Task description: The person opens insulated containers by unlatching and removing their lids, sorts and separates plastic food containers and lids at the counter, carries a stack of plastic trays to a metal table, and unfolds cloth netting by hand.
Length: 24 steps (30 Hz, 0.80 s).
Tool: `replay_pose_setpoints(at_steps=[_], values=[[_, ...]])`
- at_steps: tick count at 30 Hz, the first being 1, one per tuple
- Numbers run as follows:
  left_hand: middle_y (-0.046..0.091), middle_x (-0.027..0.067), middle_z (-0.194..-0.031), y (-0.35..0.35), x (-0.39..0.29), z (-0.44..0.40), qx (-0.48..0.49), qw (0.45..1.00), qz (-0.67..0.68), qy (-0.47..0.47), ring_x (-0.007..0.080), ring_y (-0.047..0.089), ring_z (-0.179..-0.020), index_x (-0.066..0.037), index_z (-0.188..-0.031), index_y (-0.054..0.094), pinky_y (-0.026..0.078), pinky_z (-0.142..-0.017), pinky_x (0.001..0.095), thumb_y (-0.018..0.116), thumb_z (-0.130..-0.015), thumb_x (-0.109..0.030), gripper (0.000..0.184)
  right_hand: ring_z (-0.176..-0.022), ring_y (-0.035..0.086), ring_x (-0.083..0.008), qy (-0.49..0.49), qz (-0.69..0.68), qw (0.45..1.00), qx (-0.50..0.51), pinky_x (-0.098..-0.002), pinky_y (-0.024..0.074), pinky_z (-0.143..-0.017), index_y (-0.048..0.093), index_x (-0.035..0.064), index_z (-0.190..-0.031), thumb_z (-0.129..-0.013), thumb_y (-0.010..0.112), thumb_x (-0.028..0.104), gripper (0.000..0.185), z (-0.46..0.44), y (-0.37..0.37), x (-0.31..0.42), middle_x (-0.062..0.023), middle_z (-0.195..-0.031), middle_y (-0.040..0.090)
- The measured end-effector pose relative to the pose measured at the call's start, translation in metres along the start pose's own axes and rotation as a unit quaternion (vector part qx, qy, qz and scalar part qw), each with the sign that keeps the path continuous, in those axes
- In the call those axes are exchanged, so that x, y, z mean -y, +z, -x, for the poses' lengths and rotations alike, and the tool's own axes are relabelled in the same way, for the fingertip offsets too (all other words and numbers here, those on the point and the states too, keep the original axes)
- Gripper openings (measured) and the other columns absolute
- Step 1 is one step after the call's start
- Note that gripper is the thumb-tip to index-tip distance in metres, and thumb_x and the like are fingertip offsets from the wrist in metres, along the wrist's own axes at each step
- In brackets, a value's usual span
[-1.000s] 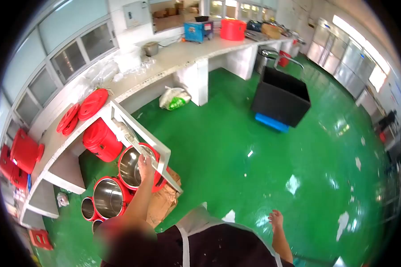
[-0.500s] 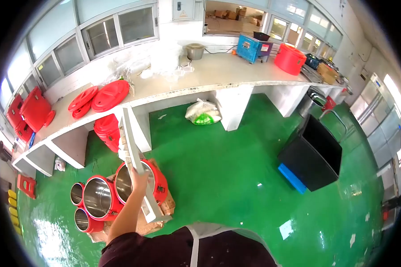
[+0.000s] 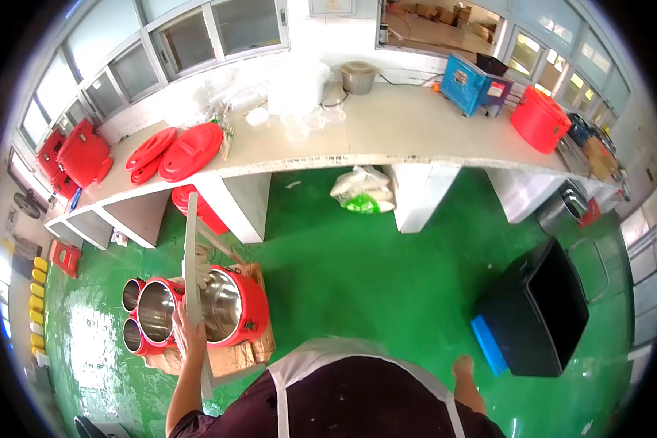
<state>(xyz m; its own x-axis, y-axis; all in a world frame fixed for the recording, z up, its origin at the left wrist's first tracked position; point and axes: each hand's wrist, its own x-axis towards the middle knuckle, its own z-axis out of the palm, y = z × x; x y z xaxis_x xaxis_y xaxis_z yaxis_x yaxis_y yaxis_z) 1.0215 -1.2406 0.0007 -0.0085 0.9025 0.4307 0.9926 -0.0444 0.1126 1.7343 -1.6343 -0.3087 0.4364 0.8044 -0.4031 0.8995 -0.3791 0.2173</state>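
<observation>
My left hand [image 3: 190, 336] holds the side of a long pale tray-like frame [image 3: 191, 255], tipped on edge so that its face is mostly hidden. Whitish lumpy pieces [image 3: 199, 264] show beside it, too indistinct to name. The frame stands above a large open red insulated barrel [image 3: 250, 310] with a bare steel interior. Left of it are another open red barrel [image 3: 155, 310] and two smaller ones, [image 3: 131, 296] on flattened cardboard [image 3: 233, 358]. My right hand [image 3: 462, 366] hangs low over the green floor, apart from everything; its fingers are unclear.
A long counter [image 3: 401, 139] carries red lids [image 3: 191, 152], a blue crate [image 3: 463, 84] and a red barrel [image 3: 540, 120]. A white sack [image 3: 363, 190] lies beneath it. To the right, a black bin [image 3: 522, 314] stands on a blue base [image 3: 489, 347].
The view has shifted, and the frame has swung more upright and narrower to my eye. My left hand now sits lower along its side. My right hand has come into view.
</observation>
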Motion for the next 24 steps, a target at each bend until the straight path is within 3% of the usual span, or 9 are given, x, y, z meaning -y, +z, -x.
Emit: replay_pose_setpoints(at_steps=[1,2,3,4,7,13,17,21,24], values=[[0.041,0.0214,-0.125,-0.003,-0.017,-0.012,0.002,1.0,0.009,-0.025,0.0355,0.045,-0.11,-0.003,-0.136,0.03,0.038,-0.091,0.0447,0.062,-0.072,-0.005,0.072,-0.063,0.059,-0.0207,0.13,-0.267,0.955,0.008,-0.0322,0.0466,-0.053,0.061,0.01,-0.087,-0.076,0.058,0.017,0.013,-0.07,-0.03,0.006,-0.0085,-0.074,0.061],[0.035,0.0223,-0.131,-0.014,-0.04,-0.024,0.006,0.999,0.02,-0.051,0.038,0.037,-0.118,-0.003,-0.136,0.029,0.032,-0.097,0.0464,0.063,-0.071,-0.006,0.074,-0.064,0.059,-0.0183,0.187,-0.508,0.839,-0.054,-0.0303,0.0461,-0.05,0.06,0.0098,-0.096,-0.078,0.057,0.014,0.018,-0.137,-0.065,0.023,-0.0072,-0.076,0.061],[0.029,0.0232,-0.137,-0.02,-0.062,-0.037,0.011,0.997,0.029,-0.077,0.0404,0.029,-0.125,-0.002,-0.136,0.029,0.026,-0.103,0.0481,0.065,-0.07,-0.007,0.075,-0.064,0.059,-0.0158,0.166,-0.633,0.746,-0.12,-0.0284,0.0455,-0.048,0.058,0.0096,-0.105,-0.081,0.057,0.01,0.024,-0.196,-0.11,0.05,-0.0058,-0.078,0.06],[0.03,0.0217,-0.138,-0.019,-0.079,-0.05,0.0,0.996,0.037,-0.078,0.0387,0.031,-0.126,-0.003,-0.136,0.03,0.027,-0.103,0.0467,0.067,-0.068,-0.006,0.077,-0.065,0.058,-0.0132,0.06,-0.759,0.643,-0.079,-0.0275,0.0454,-0.049,0.057,0.0095,-0.109,-0.081,0.058,0.012,0.028,-0.235,-0.163,0.075,-0.0057,-0.084,0.062],[0.031,0.0216,-0.137,0.0,-0.121,-0.094,0.019,0.995,0.063,-0.07,0.039,0.032,-0.125,-0.003,-0.136,0.03,0.028,-0.103,0.0468,0.066,-0.069,-0.005,0.076,-0.069,0.061,-0.0138,-0.051,-0.636,0.767,-0.061,-0.0259,0.0476,-0.055,0.056,0.0073,-0.111,-0.085,0.054,0.014,0.027,-0.296,-0.328,0.162,-0.0059,-0.089,0.064],[0.04,0.0169,-0.131,0.099,-0.179,-0.254,-0.027,0.948,0.282,-0.146,0.0312,0.041,-0.12,-0.005,-0.132,0.037,0.037,-0.097,0.0384,0.06,-0.078,-0.004,0.059,-0.078,0.062,-0.0133,-0.183,-0.659,0.725,0.077,-0.0247,0.0484,-0.065,0.055,0.0034,-0.113,-0.09,0.048,0.013,0.026,-0.348,-0.461,0.254,-0.0077,-0.095,0.064],[0.041,0.0108,-0.131,0.155,-0.235,-0.385,-0.009,0.813,0.558,-0.166,0.0233,0.047,-0.114,-0.006,-0.134,0.035,0.043,-0.085,0.0313,0.06,-0.084,-0.009,0.056,-0.075,0.062,-0.0113,-0.214,-0.613,0.758,0.06,-0.0224,0.0477,-0.061,0.055,0.0027,-0.112,-0.09,0.049,0.012,0.024,-0.4,-0.531,0.248,-0.007,-0.092,0.065],[0.041,0.0115,-0.131,0.169,-0.294,-0.508,0.048,0.736,0.645,-0.2,0.0226,0.048,-0.112,-0.005,-0.134,0.034,0.043,-0.086,0.0326,0.058,-0.086,-0.015,0.055,-0.076,0.06,-0.011,-0.16,-0.676,0.719,0.012,-0.0218,0.0474,-0.063,0.053,0.0016,-0.113,-0.091,0.047,0.01,0.024,-0.456,-0.59,0.234,-0.0066,-0.094,0.063],[0.042,0.0137,-0.129,0.207,-0.319,-0.598,0.058,0.767,0.602,-0.214,0.0227,0.049,-0.107,-0.003,-0.135,0.032,0.045,-0.08,0.0327,0.06,-0.085,-0.026,0.062,-0.078,0.06,-0.0117,-0.148,-0.702,0.695,0.035,-0.0216,0.0469,-0.065,0.052,0.0012,-0.114,-0.091,0.046,0.008,0.025,-0.495,-0.614,0.236,-0.0068,-0.097,0.062]])
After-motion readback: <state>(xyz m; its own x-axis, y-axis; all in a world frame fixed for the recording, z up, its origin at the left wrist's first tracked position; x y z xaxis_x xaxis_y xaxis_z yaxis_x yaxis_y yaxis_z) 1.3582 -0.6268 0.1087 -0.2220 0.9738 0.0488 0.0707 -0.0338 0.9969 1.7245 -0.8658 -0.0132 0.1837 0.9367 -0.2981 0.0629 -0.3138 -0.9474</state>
